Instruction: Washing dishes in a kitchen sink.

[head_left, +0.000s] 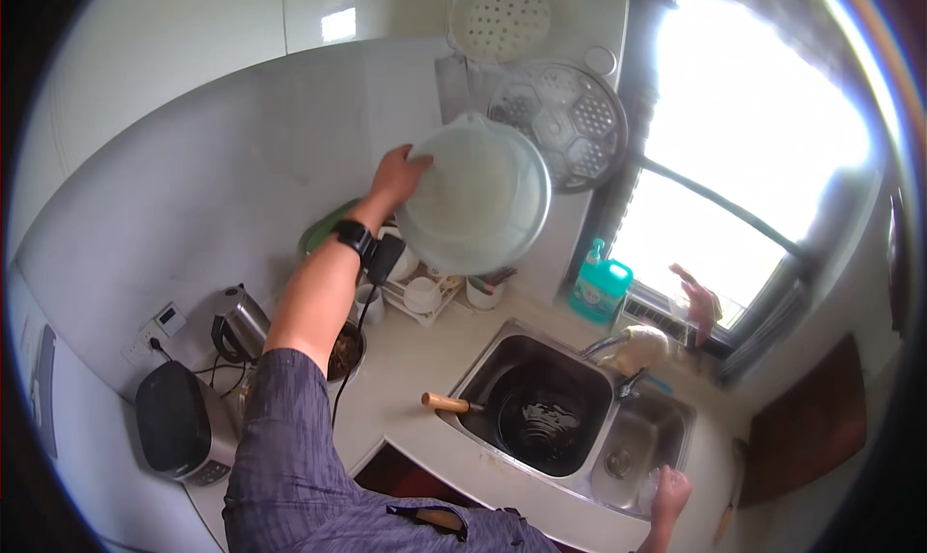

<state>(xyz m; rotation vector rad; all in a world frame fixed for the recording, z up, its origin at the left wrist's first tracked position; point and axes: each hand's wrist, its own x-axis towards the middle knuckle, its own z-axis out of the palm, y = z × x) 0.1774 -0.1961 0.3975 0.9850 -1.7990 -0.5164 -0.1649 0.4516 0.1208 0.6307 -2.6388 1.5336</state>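
Note:
My left hand (pixel 403 177) is raised in front of the wall. It grips the left rim of a round, translucent pale-green plastic basin (pixel 474 198). The basin overlaps a perforated metal steamer tray (pixel 579 111) on the wall; whether they touch I cannot tell. Low at the right, my right hand (pixel 672 491) is closed beside the small sink bowl (pixel 619 462). A whitish, blurred item (pixel 649 489) shows at its fingers, too unclear to name. In the large sink bowl (pixel 592 361) sits a dark pan (pixel 532 415) with water in it, its wooden handle (pixel 445 403) over the left rim.
A pale perforated plate (pixel 507 18) hangs above the steamer tray. The faucet (pixel 605 343) has a cloth (pixel 641 349) on it. A green detergent jug (pixel 601 288) stands by the window. Along the counter are a dish rack (pixel 424 310), an electric kettle (pixel 242 321) and a black appliance (pixel 177 419).

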